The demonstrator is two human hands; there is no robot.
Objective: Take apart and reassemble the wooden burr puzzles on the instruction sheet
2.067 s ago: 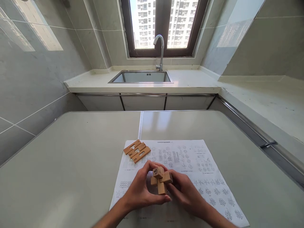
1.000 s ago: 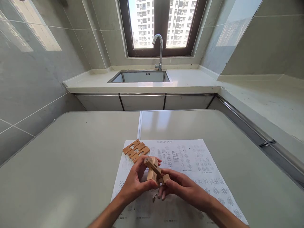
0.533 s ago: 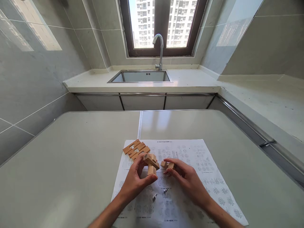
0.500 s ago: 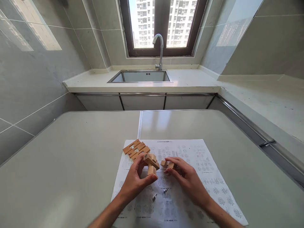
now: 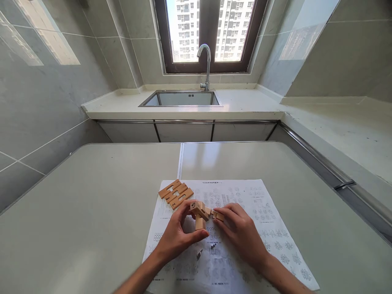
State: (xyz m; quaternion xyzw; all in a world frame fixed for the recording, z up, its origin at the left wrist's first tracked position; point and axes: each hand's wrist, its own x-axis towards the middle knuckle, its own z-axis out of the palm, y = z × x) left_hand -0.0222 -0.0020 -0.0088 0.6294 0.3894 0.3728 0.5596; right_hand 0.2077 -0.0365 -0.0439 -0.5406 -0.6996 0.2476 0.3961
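Observation:
My left hand [image 5: 180,230] is closed around a cluster of joined wooden puzzle blocks [image 5: 199,212], with fingers behind it and the thumb at its near lower side. In my right hand [image 5: 240,228], a notched wooden puzzle piece [image 5: 218,215] is pinched between thumb and fingertips. Its left end meets the right side of the cluster; whether it fits inside cannot be made out. Several flat slotted wooden pieces [image 5: 176,194], some with numbers on them, lie side by side just beyond my left hand. Beneath both hands spreads a printed diagram sheet [image 5: 284,228].
Two small torn scraps [image 5: 199,254] rest on the sheet between my forearms. The pale table [image 5: 76,204] reaches to a counter [image 5: 245,100] with a sink [image 5: 183,98] and tap [image 5: 208,65] below a window. Tiled walls stand on both sides.
My left hand has shifted slightly right with the block cluster. The piece in my right hand has turned and now meets the cluster, where a gap showed before.

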